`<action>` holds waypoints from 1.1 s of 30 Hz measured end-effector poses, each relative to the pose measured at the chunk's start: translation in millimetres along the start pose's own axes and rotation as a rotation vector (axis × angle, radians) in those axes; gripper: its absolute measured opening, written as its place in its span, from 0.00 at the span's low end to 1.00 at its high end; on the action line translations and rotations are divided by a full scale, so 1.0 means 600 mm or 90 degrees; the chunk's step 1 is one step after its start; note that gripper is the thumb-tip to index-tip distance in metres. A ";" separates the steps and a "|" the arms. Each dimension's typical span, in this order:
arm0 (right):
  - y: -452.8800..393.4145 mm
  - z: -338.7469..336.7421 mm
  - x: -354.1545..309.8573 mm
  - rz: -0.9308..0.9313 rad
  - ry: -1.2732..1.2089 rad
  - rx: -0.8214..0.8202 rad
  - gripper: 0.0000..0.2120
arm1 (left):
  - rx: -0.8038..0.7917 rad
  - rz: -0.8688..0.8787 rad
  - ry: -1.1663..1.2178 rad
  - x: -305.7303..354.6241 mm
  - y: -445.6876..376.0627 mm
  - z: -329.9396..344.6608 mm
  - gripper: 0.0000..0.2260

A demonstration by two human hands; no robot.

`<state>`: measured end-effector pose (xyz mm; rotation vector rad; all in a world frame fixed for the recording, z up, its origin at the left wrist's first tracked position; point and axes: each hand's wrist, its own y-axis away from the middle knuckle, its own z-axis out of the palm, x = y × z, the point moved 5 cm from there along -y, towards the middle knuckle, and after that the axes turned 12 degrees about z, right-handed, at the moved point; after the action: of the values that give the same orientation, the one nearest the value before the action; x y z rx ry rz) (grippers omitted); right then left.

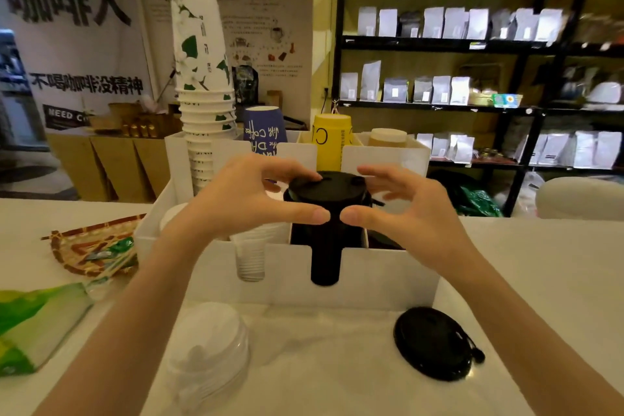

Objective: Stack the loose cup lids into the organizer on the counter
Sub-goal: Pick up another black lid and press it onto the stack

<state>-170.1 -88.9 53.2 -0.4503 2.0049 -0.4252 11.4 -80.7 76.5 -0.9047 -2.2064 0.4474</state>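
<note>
A white organizer [378, 275] stands on the counter ahead of me. A stack of black lids [326, 199] rises out of its middle front compartment. My left hand [243, 199] and my right hand [401, 213] cup the top of that stack from either side, thumbs nearly touching in front and fingertips on the top lid. A loose black lid [435, 343] lies flat on the counter at the front right. A pile of white and clear lids [209, 348] rests at the front left. Clear plastic cups [251, 257] fill the compartment left of the black stack.
A tall stack of white paper cups [202, 84], a blue cup [263, 127] and a yellow cup [332, 140] stand in the organizer's rear slots. A woven tray with packets [91, 246] and a green bag [37, 321] lie at the left. Black shelves [472, 44] stand behind.
</note>
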 end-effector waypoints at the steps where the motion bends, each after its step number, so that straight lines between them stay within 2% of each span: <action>1: -0.006 -0.006 0.000 -0.005 -0.014 0.024 0.32 | 0.033 0.011 0.013 -0.001 -0.006 0.001 0.21; 5: -0.022 -0.006 0.020 0.008 -0.047 0.087 0.26 | 0.191 0.028 0.016 -0.019 -0.025 0.014 0.23; 9: -0.036 0.022 0.059 0.049 -0.029 0.046 0.26 | 0.258 0.009 -0.030 -0.047 -0.034 0.048 0.22; 13: -0.048 0.036 0.087 0.067 0.001 0.014 0.20 | 0.242 -0.008 -0.100 -0.071 -0.037 0.067 0.23; 17: -0.050 0.048 0.099 0.079 0.013 -0.001 0.21 | 0.217 -0.009 -0.136 -0.084 -0.039 0.073 0.23; 24: -0.049 0.045 0.099 0.063 0.067 0.025 0.21 | 0.175 -0.027 -0.081 -0.100 -0.044 0.076 0.22; 28: -0.046 0.047 0.096 0.047 0.104 0.061 0.22 | 0.124 -0.062 0.021 -0.116 -0.043 0.074 0.22; 33: -0.041 0.052 0.100 0.049 0.140 0.088 0.21 | 0.107 -0.061 0.004 -0.120 -0.042 0.077 0.23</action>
<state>-164.8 -142.8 5.5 -0.2474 2.1788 -0.5825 3.2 -151.7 23.8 -0.7075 -2.1589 0.5737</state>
